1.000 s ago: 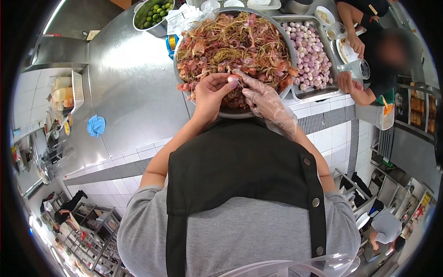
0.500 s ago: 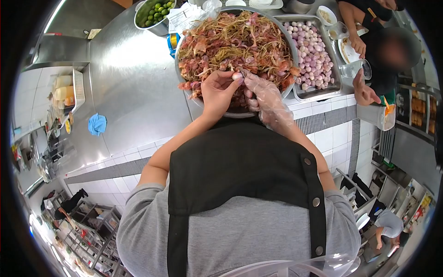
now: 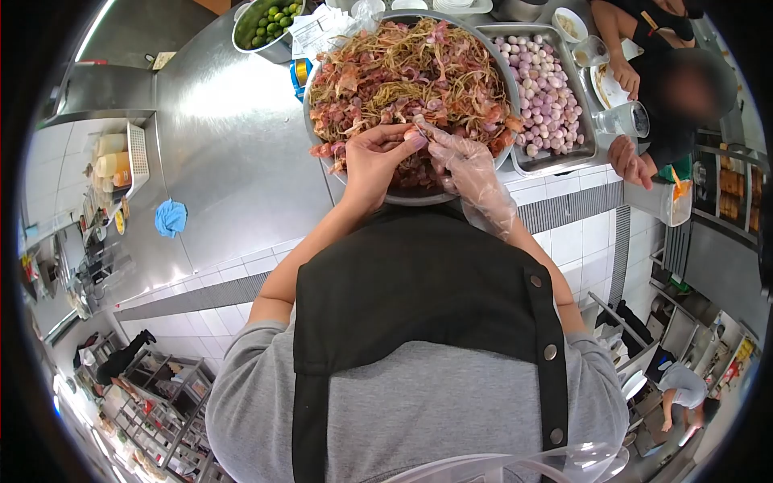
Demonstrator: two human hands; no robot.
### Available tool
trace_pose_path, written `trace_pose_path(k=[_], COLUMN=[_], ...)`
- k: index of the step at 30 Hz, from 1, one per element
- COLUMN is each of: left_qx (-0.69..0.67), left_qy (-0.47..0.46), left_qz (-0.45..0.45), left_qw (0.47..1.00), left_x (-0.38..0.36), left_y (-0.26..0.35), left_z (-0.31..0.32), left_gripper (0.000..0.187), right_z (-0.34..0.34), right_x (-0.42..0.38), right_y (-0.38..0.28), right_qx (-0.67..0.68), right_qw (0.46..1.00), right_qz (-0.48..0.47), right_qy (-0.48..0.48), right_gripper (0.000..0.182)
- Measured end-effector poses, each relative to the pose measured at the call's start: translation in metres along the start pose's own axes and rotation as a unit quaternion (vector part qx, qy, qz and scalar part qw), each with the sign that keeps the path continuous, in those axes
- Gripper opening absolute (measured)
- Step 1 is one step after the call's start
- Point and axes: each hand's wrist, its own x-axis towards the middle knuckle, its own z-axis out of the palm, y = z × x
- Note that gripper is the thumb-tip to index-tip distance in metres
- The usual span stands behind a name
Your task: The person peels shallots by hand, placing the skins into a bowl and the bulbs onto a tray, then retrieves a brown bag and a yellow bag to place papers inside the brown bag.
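Observation:
Over the near edge of a large round metal bowl (image 3: 515, 95) my two hands meet at the fingertips. Bare, my left hand (image 3: 375, 161) pinches a small shallot (image 3: 411, 135) between thumb and fingers. My right hand (image 3: 475, 171), in a clear plastic glove, is closed at the same shallot; what its fingertips hold is too small to tell. Reddish unpeeled shallots (image 3: 354, 80) with dry stringy tops and loose skins fill the bowl. To its right, a rectangular metal tray (image 3: 592, 145) holds many peeled pinkish-white shallots (image 3: 539, 88).
A pot of green limes (image 3: 274, 26), papers (image 3: 314, 32) and a blue-yellow tape roll (image 3: 301, 72) are behind left. A blue cloth (image 3: 170, 217) lies on the steel counter (image 3: 241, 153). At right, another person (image 3: 676, 121) sits near plates, glasses and a plastic bin (image 3: 660, 201).
My hands have shifted slightly, and the right hand's fingers have moved over the shallot, which shows less. The other person's lower hand has curled its fingers.

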Motion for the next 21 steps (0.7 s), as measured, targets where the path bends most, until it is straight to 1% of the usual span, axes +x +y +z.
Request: trace_pose_path(k=[2,3,5,6,8,9,11,12,14,15,17,18,20,21], left_qx=[-0.008,-0.007,-0.011,-0.011,-0.015,-0.015,-0.076,-0.076,-0.038,-0.038,-0.009,-0.009,0.023,0.022], left_qy=[0.001,0.001,-0.008,-0.008,-0.026,-0.027,-0.049,-0.049,-0.044,-0.045,-0.025,-0.024,-0.025,-0.025], left_qz=[0.011,0.011,0.025,0.025,0.034,0.034,-0.019,-0.019,0.01,0.009,0.049,0.049,0.062,0.063], left_qw=[1.0,1.0,1.0,1.0,0.999,0.999,0.996,0.996,0.998,0.998,0.998,0.998,0.997,0.997], left_x=[0.001,0.001,0.003,0.003,0.004,0.002,-0.004,-0.006,-0.009,-0.008,-0.007,-0.008,-0.009,-0.011], left_y=[-0.003,-0.005,-0.009,-0.01,-0.01,-0.007,0.002,0.005,0.01,0.01,0.01,0.011,0.014,0.017], left_z=[0.001,0.0,-0.001,-0.001,-0.002,-0.001,0.001,0.0,-0.005,-0.008,-0.016,-0.018,-0.019,-0.017], left_gripper=[0.032,0.032,0.032,0.032,0.032,0.032,0.032,0.032,0.032,0.032,0.032,0.032,0.033,0.033], right_z=[-0.005,-0.006,-0.007,-0.007,-0.006,-0.006,-0.005,-0.005,-0.004,-0.008,-0.016,-0.015,-0.013,-0.011], right_x=[0.003,0.003,0.002,0.002,0.001,0.001,0.001,0.0,-0.005,-0.006,-0.006,-0.009,-0.018,-0.02], right_y=[0.0,-0.001,-0.006,-0.008,-0.01,-0.01,-0.007,-0.01,-0.018,-0.02,-0.023,-0.026,-0.035,-0.037], right_qx=[0.054,0.055,0.126,0.126,0.194,0.194,0.135,0.135,0.072,0.072,0.052,0.052,-0.029,-0.03], right_qw=[0.997,0.997,0.988,0.988,0.976,0.976,0.989,0.989,0.994,0.994,0.998,0.998,0.998,0.998], right_qz=[0.054,0.054,0.089,0.089,0.093,0.093,0.067,0.067,0.076,0.076,0.026,0.026,0.005,0.005], right_qy=[-0.012,-0.013,-0.027,-0.027,-0.018,-0.018,0.01,0.01,0.035,0.036,-0.02,-0.021,-0.05,-0.049], right_gripper=[0.033,0.033,0.029,0.029,0.025,0.025,0.031,0.031,0.04,0.04,0.05,0.05,0.055,0.055])
